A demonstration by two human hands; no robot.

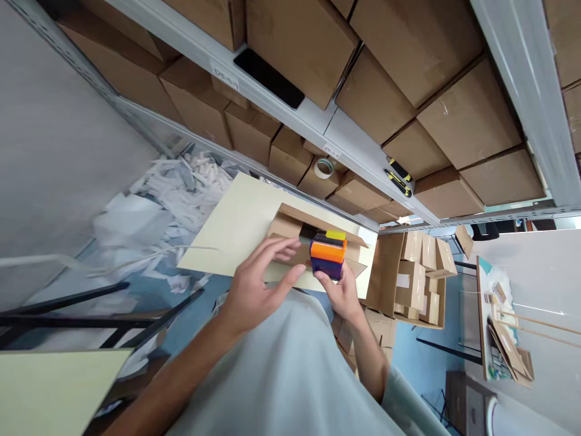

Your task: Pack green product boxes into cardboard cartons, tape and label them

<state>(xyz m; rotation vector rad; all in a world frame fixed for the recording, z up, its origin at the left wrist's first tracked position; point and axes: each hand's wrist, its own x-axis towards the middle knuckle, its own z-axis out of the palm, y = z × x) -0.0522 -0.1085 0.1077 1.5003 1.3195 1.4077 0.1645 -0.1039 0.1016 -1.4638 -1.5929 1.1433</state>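
Observation:
My right hand (pixel 340 293) grips a small orange and dark-purple box (pixel 327 257) by its near end, thumb on one side. To the left, my left hand (pixel 265 278) is held with thumb and fingers apart and nothing between them. Both hands are at the near side of an open cardboard carton (pixel 285 225) with raised flaps. Just beyond the small box show a yellow piece (pixel 335 234) and a black item (pixel 308 231), partly hidden, so their kind cannot be made out. The carton rests on a pale yellow tabletop (pixel 227 233).
Shelves of cardboard boxes (pixel 295 42) rise in front, holding a black phone-like slab (pixel 269 77), a tape roll (pixel 324 168) and yellow-black utility knives (pixel 398 183). A large carton (pixel 384 275) of small boxes stands right. White scrap (pixel 167 194) heaps at left, near a pale cable (pixel 149 259).

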